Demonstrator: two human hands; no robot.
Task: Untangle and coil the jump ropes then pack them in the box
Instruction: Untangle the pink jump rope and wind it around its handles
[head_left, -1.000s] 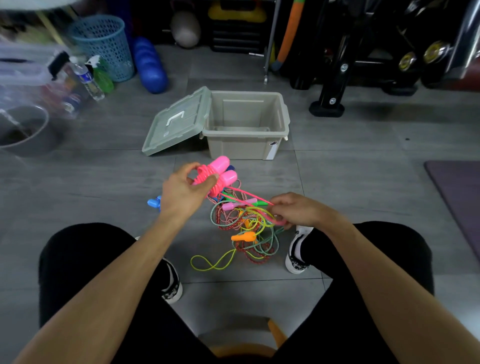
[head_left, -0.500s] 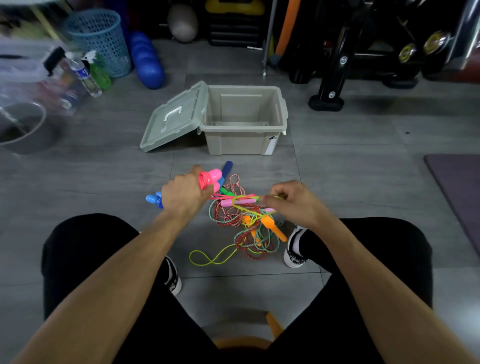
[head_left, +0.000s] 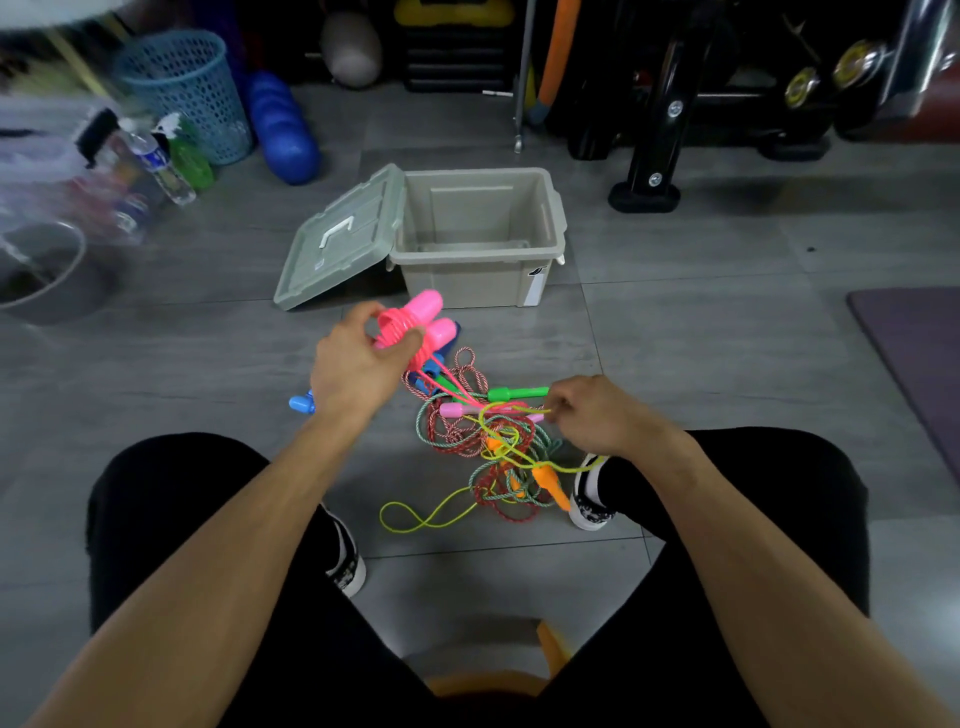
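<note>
There is one view only, from a wide-angle camera on the person's head. It looks forward and steeply down past both forearms to the floor (head_left: 701, 332) between the knees. The left hand (head_left: 358, 366) and right hand (head_left: 597, 415) sit near the middle of the frame, close to the lens; the box (head_left: 478, 244) lies farther off, above them. Straight lines bend toward the edges (the lens is wide). The upper left corner is blurred.

Rope tangle (head_left: 488, 452), box (head_left: 478, 280) on floor (head_left: 675, 364)
</note>
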